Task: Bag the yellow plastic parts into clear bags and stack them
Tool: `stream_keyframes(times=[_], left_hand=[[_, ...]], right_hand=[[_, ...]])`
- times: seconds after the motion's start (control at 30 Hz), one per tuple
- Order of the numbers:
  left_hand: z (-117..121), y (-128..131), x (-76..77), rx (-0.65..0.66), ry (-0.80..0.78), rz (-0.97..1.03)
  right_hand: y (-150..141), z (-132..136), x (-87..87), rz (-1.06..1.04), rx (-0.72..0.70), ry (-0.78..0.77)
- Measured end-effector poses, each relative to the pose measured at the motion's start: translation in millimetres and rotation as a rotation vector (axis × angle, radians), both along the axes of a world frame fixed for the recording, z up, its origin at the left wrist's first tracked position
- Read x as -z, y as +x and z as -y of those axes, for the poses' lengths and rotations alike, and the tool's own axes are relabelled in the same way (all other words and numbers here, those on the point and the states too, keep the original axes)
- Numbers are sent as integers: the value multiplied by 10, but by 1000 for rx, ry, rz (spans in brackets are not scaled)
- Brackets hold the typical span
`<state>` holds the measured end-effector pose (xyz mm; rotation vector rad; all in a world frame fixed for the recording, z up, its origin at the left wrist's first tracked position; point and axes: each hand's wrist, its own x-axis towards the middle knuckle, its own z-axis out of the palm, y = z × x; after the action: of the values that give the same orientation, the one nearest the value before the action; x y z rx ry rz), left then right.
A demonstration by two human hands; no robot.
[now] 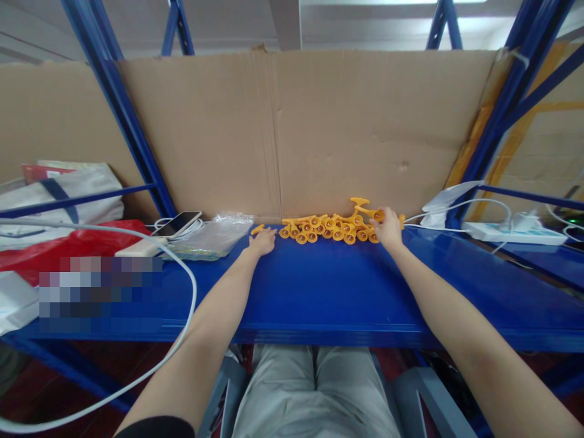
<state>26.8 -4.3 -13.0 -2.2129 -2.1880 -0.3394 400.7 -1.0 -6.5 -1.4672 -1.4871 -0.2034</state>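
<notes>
Piece (378,215), yellow, at right grip (389,228)

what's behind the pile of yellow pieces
A tall cardboard sheet stands behind the yellow pieces; they hide its lowest part, so anything lying directly behind them cannot be seen.

Blue tabletop (319,286) smooth and glossy, painted metal to my eye, matt brown cardboard (342,121) along its far edge, smooth plastic-looking yellow pieces (327,233) by that edge, shiny crinkled plastic bag (219,237) there too, matt grey cloth trousers (314,395) by the near edge
</notes>
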Motion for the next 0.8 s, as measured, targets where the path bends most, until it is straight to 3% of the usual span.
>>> stream_keyframes(times=[0.2,0.43,0.6,0.8], left_hand=[[-9,-4,4,-17,52,-53],[73,30,-50,-129,77,-91],[136,68,-118,-201,97,-95],[119,24,-128,-316,88,-45]], right_hand=[[-96,120,-38,94,113,-116],[-81,138,-39,113,183,-189],[-45,25,43,189,131,-388],[103,-108,116,129,-3,-406]])
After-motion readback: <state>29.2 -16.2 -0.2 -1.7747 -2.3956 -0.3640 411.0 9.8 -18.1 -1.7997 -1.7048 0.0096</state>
